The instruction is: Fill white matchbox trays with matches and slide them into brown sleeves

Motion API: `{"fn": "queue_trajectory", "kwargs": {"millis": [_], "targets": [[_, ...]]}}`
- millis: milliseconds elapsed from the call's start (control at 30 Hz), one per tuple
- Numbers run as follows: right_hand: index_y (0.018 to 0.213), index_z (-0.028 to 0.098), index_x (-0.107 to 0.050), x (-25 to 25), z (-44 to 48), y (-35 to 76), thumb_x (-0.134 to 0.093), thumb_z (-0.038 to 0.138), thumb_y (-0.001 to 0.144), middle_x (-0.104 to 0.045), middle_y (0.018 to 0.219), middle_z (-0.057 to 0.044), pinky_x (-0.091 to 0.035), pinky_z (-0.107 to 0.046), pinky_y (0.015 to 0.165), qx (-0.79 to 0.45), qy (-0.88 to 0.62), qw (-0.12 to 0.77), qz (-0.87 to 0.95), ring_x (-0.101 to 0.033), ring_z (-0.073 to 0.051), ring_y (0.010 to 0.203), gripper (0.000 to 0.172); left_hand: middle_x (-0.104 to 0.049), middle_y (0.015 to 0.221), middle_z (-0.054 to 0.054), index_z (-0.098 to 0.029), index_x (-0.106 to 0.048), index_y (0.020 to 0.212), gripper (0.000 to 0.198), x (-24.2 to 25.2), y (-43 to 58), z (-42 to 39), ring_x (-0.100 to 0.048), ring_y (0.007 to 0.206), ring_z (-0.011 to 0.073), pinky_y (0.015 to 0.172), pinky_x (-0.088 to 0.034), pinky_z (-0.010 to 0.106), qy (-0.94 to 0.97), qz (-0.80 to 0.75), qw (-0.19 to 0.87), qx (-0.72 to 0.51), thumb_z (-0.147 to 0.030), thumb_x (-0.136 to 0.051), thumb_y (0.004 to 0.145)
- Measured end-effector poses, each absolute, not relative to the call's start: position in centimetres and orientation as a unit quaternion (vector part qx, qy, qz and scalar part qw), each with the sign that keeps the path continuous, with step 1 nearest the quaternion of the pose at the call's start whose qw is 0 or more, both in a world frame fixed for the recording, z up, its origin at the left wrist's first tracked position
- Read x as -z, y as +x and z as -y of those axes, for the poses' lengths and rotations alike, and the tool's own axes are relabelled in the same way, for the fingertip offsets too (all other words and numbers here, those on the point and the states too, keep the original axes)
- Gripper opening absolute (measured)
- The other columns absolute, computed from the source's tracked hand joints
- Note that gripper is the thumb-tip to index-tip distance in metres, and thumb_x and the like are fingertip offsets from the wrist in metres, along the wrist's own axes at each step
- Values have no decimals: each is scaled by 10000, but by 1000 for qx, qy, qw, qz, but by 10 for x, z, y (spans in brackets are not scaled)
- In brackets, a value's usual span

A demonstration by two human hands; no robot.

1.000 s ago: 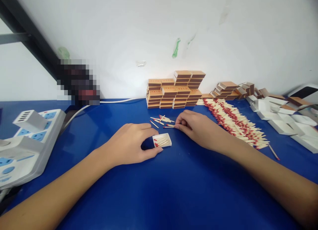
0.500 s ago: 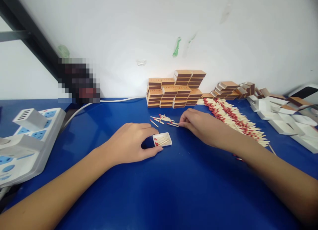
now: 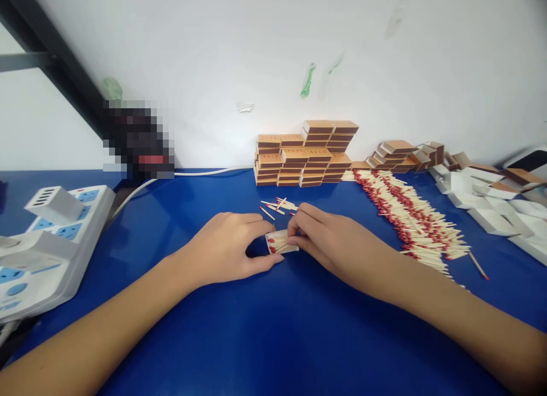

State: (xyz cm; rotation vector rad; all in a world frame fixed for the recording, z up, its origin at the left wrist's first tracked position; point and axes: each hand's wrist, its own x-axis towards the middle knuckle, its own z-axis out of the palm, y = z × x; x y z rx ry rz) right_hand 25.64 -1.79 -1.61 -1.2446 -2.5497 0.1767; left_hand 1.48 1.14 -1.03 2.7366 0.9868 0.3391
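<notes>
A small white matchbox tray (image 3: pixel 282 235) holding red-tipped matches lies on the blue table. My left hand (image 3: pixel 233 245) has its thumb and fingers around the tray's left end, gripping it. Over the tray's right end is my right hand (image 3: pixel 318 233), its fingers pinched together on matches whose far ends they cover. Just behind the tray, several loose matches (image 3: pixel 280 205) are scattered. To the right spreads a long heap of matches (image 3: pixel 410 213), partly behind my right forearm.
Stacked matchboxes (image 3: pixel 303 156) stand against the wall. More box sleeves (image 3: pixel 391 154) and a pile of white trays (image 3: pixel 491 205) lie at the right. A power strip (image 3: pixel 85 236) with plugged-in adapters sits at the left, its white cable (image 3: pixel 205 172) running along the wall.
My right hand has moved left and nearer, from the loose matches to the tray. My left hand remains around the tray. The view has shifted slightly.
</notes>
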Motion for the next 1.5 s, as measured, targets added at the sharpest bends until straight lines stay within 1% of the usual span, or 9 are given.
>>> {"fn": "queue_trajectory", "kwargs": {"millis": [167, 267, 367, 500, 600, 900, 1133, 1367, 1500], "targets": [[1021, 206, -616, 15, 12, 261, -515, 293, 1083, -669, 1023, -62, -472, -322, 685, -58, -450, 158, 877, -660, -191, 793, 147, -681, 866, 17, -207, -733, 1180, 475, 11, 13, -14, -631, 762, 183, 683, -448, 309, 925, -327, 111, -157, -623, -654, 965], [1036, 202, -640, 15, 2, 271, -546, 315, 1065, -671, 1023, -69, -469, -352, 727, -20, -511, 154, 846, -662, -224, 840, 150, -679, 1009, 66, -184, -710, 1266, 379, 15, 11, -23, -627, 952, 223, 863, -490, 364, 909, -350, 85, -209, -445, -504, 1084], [1013, 200, -655, 17, -7, 279, -593, 311, 1034, -674, 1047, -81, -469, -365, 740, -29, -560, 120, 819, -656, -232, 826, 128, -645, 1161, 108, -177, -717, 1283, 330, 23, 9, -35, -577, 1064, 254, 974, -481, 428, 905, -366, 42, -213, -312, -493, 1082], [958, 209, -657, 18, -10, 281, -541, 235, 1041, -683, 1041, -77, -477, -350, 757, -99, -569, 103, 810, -662, -218, 846, 145, -619, 1199, 101, -194, -742, 1143, 234, 28, 8, -45, -548, 1117, 254, 1038, -470, 447, 899, -374, 65, -219, -283, -543, 1057], [962, 212, -653, 18, -9, 278, -531, 267, 1054, -684, 1033, -72, -478, -347, 759, -119, -561, 116, 811, -662, -221, 870, 162, -616, 1191, 89, -204, -717, 1038, 174, 28, 10, -46, -534, 1126, 258, 1038, -462, 462, 898, -379, 80, -209, -280, -561, 1050], [977, 209, -646, 28, -11, 271, -560, 331, 1053, -666, 985, -55, -460, -336, 730, -128, -534, 187, 815, -638, -197, 817, 168, -594, 1322, 86, -211, -660, 992, 129, 35, 23, -37, -485, 1289, 271, 1091, -404, 479, 901, -358, 130, -207, -292, -583, 1056], [935, 211, -630, 32, -10, 262, -567, 292, 1046, -657, 953, -48, -439, -315, 699, -135, -519, 194, 821, -607, -183, 785, 151, -669, 1133, 58, -207, -632, 1036, 178, 27, 24, -37, -539, 1097, 245, 979, -417, 434, 886, -379, 109, -245, -295, -487, 1091], [928, 210, -650, 31, -10, 261, -597, 317, 1043, -633, 913, -27, -430, -307, 705, -169, -500, 211, 823, -586, -169, 776, 166, -673, 904, 34, -201, -682, 909, 89, 14, 10, -44, -553, 924, 226, 871, -431, 388, 888, -387, 91, -232, -214, -607, 953], [924, 207, -682, 28, -11, 259, -702, 330, 993, -619, 891, -13, -424, -295, 702, -187, -491, 217, 822, -580, -162, 778, 142, -631, 770, 6, -198, -666, 814, 208, 5, 9, -37, -542, 757, 177, 718, -414, 334, 882, -392, 150, -217, -336, -621, 963]]}}
